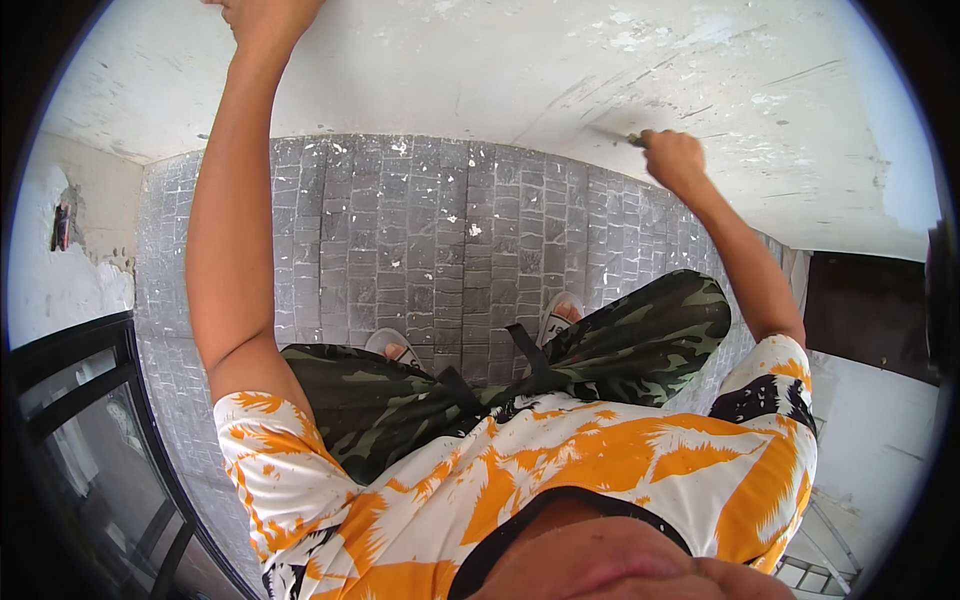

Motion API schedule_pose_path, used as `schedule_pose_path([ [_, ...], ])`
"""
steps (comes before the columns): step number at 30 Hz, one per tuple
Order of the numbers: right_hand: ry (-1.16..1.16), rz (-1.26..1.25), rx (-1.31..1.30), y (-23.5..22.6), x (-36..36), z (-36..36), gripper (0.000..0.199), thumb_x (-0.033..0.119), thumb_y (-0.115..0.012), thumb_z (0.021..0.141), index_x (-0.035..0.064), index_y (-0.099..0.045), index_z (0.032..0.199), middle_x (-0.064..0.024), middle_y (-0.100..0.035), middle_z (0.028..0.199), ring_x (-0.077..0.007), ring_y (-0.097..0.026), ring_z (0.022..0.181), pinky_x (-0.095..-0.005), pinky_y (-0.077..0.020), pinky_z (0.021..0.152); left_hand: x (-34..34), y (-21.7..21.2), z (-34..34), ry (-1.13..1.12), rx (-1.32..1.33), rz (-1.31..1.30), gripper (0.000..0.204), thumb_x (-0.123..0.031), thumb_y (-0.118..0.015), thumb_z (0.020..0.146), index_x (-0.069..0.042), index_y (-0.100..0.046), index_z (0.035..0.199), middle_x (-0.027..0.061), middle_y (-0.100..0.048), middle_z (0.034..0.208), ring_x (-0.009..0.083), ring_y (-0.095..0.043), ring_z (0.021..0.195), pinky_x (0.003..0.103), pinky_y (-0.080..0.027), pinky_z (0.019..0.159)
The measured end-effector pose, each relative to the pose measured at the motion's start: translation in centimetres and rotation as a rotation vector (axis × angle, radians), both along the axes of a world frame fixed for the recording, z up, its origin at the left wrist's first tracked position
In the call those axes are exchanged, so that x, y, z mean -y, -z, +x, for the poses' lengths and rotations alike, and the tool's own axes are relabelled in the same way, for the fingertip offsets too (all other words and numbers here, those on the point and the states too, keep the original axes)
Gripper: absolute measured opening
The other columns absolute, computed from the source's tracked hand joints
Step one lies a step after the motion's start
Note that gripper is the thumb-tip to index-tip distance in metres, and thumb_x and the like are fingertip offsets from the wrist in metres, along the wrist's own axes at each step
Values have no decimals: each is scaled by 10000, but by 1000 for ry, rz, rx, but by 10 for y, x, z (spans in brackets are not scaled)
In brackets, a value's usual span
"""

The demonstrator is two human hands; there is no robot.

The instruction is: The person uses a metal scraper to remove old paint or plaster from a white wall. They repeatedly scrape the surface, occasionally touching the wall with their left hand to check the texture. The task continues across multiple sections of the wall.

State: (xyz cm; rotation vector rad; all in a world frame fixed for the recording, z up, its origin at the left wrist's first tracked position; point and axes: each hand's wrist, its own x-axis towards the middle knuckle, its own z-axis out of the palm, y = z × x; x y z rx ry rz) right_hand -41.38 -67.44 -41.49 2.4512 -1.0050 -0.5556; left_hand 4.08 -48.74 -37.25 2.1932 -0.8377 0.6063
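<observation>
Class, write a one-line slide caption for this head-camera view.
Right hand presses a small scraper to a white plastered wall; left hand braces higher up, above a grey paved floor.

The right hand (672, 158) grips a small tool (634, 139) whose tip meets the rough white plaster wall (480, 70), while the left hand (262, 18) presses flat on that wall higher up, above a grey paved floor (430, 240)

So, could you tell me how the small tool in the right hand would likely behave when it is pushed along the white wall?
The tool probably stays stiff: it shows no bend against the wall. It seems light, since the right hand alone holds it. Most of it is hidden in the fist, so its grip texture cannot be judged.
</observation>
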Motion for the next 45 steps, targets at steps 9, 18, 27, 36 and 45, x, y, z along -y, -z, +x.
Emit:
schedule_pose_path([
  [9, -26, -36, 419, -90, 4, -65, 311, 271, -716, 904, 197, -748, 1204, -137, -751, 842, -320, -734, 773, -462, -573, 684, -6, 14, 35, -7, 189, 143, 1454, -742, -812, 685, 217, -103, 1517, 571, -71, 1496, 739, -270, 1348, 664, -480, 992],
  [18, -48, 120, 389, -41, -11, -2, 324, 329, -675, 948, 219, -715, 1250, -141, -755, 867, -336, -737, 798, -462, -588, 705, -10, 23, 39, 100, 127, 113, 1516, -782, -816, 634, 197, -89, 1534, 568, -73, 1501, 721, -207, 1391, 686, -413, 1050],
  [27, -163, 193, 262, 10, -42, 61, 325, 322, -645, 975, 202, -688, 1274, -179, -743, 864, -373, -728, 787, -491, -588, 700, 8, 51, 62, -134, 277, 8, 1470, -564, -913, 609, 62, -19, 1593, 458, -76, 1589, 637, -242, 1438, 623, -334, 1154],
  [36, 9, 81, 435, -43, -28, 3, 347, 354, -658, 969, 223, -709, 1286, -134, -740, 804, -341, -724, 744, -465, -573, 669, -14, 17, 20, -12, 87, -187, 1364, -438, -925, 670, -2, -58, 1629, 393, -147, 1628, 587, -275, 1456, 571, -307, 1197],
  [45, -32, -112, 406, -144, 15, -57, 317, 306, -709, 918, 245, -752, 1226, -89, -757, 793, -298, -730, 720, -421, -586, 685, -16, 36, 61, -34, 212, 106, 1563, -900, -741, 588, 193, -141, 1532, 535, -135, 1517, 711, -240, 1391, 705, -443, 1004],
])
